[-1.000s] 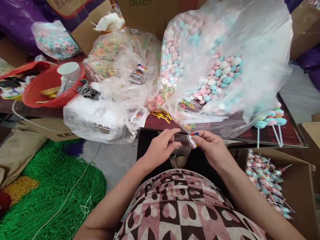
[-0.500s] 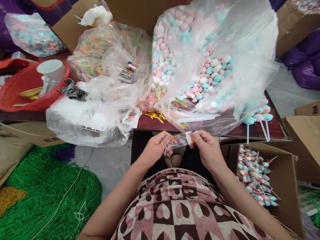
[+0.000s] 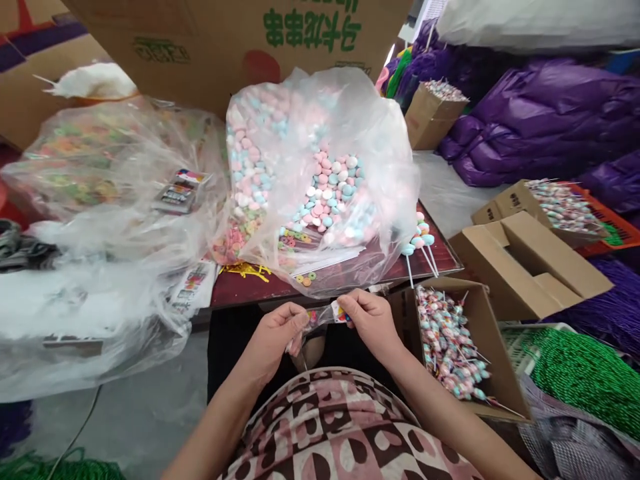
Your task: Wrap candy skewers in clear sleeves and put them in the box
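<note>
Here are both bare hands out in front of the dark red table (image 3: 235,291), low over the lap, and stretched between them is a small clear plastic wrapper with bright printed patches (image 3: 323,315). The left hand (image 3: 277,337) has its end in a narrow pinch, thumb against curled forefinger, with a crumpled bit of film hanging below; the right hand (image 3: 367,321) grips the white, colour-printed end just as tightly. Straight ahead, on the table, sits a big translucent plastic bag (image 3: 373,137) loaded with round pink, blue and white sweets (image 3: 330,190), its loose lower edge spilling towards the front. A few small coloured ring sweets (image 3: 306,279) lie near that edge, with thin yellow ties (image 3: 250,271) off to their left. Over at the right corner, there's a cluster of pastel sweets on white sticks (image 3: 423,239), the sticks poking past the edge. Just below it stands an open brown cardboard box (image 3: 500,373), holding a heap of wrapped sweets on sticks (image 3: 445,340). Further right, green stringy strands (image 3: 590,377) pile up near a white basket (image 3: 517,343).
</note>
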The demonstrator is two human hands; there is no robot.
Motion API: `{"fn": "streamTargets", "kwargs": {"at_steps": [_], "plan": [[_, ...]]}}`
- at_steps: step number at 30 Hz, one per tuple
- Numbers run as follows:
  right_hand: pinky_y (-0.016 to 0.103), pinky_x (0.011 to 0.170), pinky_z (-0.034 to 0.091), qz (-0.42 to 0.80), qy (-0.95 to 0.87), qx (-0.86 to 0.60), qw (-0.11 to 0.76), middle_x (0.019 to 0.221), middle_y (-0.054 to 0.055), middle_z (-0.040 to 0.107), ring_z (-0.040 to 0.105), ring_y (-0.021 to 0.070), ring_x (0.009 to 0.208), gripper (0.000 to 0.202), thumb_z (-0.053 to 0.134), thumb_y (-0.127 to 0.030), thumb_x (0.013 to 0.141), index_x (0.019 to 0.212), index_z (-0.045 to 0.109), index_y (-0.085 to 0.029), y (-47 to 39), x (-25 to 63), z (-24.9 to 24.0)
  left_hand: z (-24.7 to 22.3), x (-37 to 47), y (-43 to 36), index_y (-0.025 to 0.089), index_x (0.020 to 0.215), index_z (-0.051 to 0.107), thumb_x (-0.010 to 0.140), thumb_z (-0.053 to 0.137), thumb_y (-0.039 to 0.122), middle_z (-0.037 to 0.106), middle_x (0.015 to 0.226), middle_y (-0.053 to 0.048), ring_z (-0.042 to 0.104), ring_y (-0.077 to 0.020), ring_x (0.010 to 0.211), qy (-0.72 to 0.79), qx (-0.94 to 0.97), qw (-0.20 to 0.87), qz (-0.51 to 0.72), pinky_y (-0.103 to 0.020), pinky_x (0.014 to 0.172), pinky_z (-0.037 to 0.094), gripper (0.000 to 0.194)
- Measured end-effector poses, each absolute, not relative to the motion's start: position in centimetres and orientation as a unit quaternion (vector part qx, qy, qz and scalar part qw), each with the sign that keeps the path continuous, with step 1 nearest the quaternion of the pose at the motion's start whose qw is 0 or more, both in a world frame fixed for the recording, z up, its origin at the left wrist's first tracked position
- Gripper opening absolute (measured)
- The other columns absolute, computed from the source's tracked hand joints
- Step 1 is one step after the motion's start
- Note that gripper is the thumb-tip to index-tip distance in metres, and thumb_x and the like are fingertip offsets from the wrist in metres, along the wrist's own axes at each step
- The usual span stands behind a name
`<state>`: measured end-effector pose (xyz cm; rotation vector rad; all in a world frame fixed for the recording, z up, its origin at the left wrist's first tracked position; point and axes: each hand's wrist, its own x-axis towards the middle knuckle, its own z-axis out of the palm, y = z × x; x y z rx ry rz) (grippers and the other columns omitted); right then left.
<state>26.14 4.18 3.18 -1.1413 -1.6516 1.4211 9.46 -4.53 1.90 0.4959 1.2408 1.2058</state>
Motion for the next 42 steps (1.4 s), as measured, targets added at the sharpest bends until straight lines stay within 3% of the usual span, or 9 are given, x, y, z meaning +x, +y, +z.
{"fn": "streamTargets", "kwargs": {"at_steps": [3,6,9,14,18,26,30,33,42], "plan": [[0.022,0.049,0.037,0.516,-0.676,-0.420,0.317,0.048,-0.003,0.051,0.046,0.0094,0.047,0.036,0.057,-0.041,0.084,0.057,0.058,-0.019,4.7,27.9,4.1,1.7,9.8,-3.8,0.017,0.068,0.050,0.077,0.069,0.051,0.042,0.046,0.008,0.039,-0.0045,0.041,0.542,0.200,0.595,0.559,-0.018,0.045,0.032,0.040],[0.024,0.052,0.041,0.458,-0.657,-0.482,0.356,0.054,-0.002,0.056,0.051,0.0120,0.050,0.033,0.052,-0.045,0.087,0.075,0.067,-0.018,6.5,30.9,4.6,1.5,9.6,-3.6,0.017,0.071,0.052,0.080,0.065,0.053,0.056,0.059,0.003,0.053,-0.0078,0.054,0.545,0.202,0.582,0.569,-0.020,0.056,0.042,0.040],[0.028,0.058,0.044,0.297,-0.646,-0.594,0.377,0.062,0.000,0.061,0.055,0.0157,0.057,0.037,0.053,-0.051,0.085,0.091,0.069,-0.018,9.5,34.2,4.3,1.4,9.6,-3.8,0.017,0.075,0.054,0.083,0.062,0.051,0.057,0.060,0.002,0.055,-0.0099,0.058,0.526,0.208,0.589,0.577,-0.022,0.057,0.044,0.036],[0.030,0.064,0.040,0.108,-0.733,-0.659,0.127,0.091,0.007,0.069,0.062,0.0215,0.079,0.032,0.055,-0.049,0.083,0.084,0.072,-0.022,13.3,36.1,3.6,1.5,10.0,-4.0,0.017,0.080,0.057,0.081,0.066,0.046,0.046,0.050,0.006,0.049,-0.0092,0.050,0.514,0.183,0.584,0.601,-0.021,0.050,0.037,0.030],[0.029,0.060,0.036,0.086,-0.720,-0.687,0.049,0.092,0.009,0.069,0.063,0.0219,0.079,0.030,0.051,-0.041,0.086,0.079,0.072,-0.021,13.7,35.4,3.7,1.5,9.9,-4.0,0.017,0.086,0.061,0.082,0.066,0.044,0.046,0.049,0.006,0.047,-0.0084,0.048,0.524,0.174,0.568,0.610,-0.021,0.049,0.035,0.028],[0.029,0.057,0.040,0.262,-0.645,-0.680,0.229,0.049,-0.001,0.058,0.055,0.0180,0.052,0.030,0.054,-0.040,0.078,0.086,0.072,-0.017,13.9,37.2,2.3,1.7,9.5,-3.9,0.016,0.082,0.062,0.079,0.069,0.045,0.043,0.048,0.006,0.041,-0.0072,0.047,0.496,0.153,0.563,0.643,-0.021,0.049,0.035,0.030],[0.025,0.043,0.031,0.417,-0.546,-0.631,0.362,0.048,-0.005,0.052,0.041,0.0109,0.039,0.048,0.065,-0.056,0.070,0.093,0.069,-0.014,12.6,37.7,2.1,1.5,9.2,-3.7,0.017,0.080,0.059,0.082,0.067,0.043,0.045,0.049,0.005,0.045,-0.0081,0.048,0.459,0.144,0.576,0.661,-0.021,0.050,0.035,0.028],[0.022,0.043,0.030,0.494,-0.459,-0.578,0.459,0.055,-0.005,0.055,0.042,0.0083,0.044,0.044,0.078,-0.048,0.062,0.090,0.069,-0.016,11.0,38.0,2.4,1.3,8.9,-3.7,0.018,0.079,0.057,0.083,0.066,0.042,0.045,0.050,0.005,0.046,-0.0086,0.050,0.431,0.138,0.586,0.672,-0.021,0.052,0.036,0.026],[0.030,0.053,0.043,0.533,-0.529,-0.502,0.429,0.057,0.000,0.058,0.051,0.0143,0.054,0.020,0.080,-0.039,0.067,0.081,0.076,-0.025,6.8,38.1,4.5,1.1,8.9,-4.0,0.017,0.080,0.058,0.080,0.069,0.045,0.045,0.049,0.006,0.045,-0.0086,0.049,0.398,0.144,0.584,0.692,-0.023,0.054,0.037,0.030]]}}
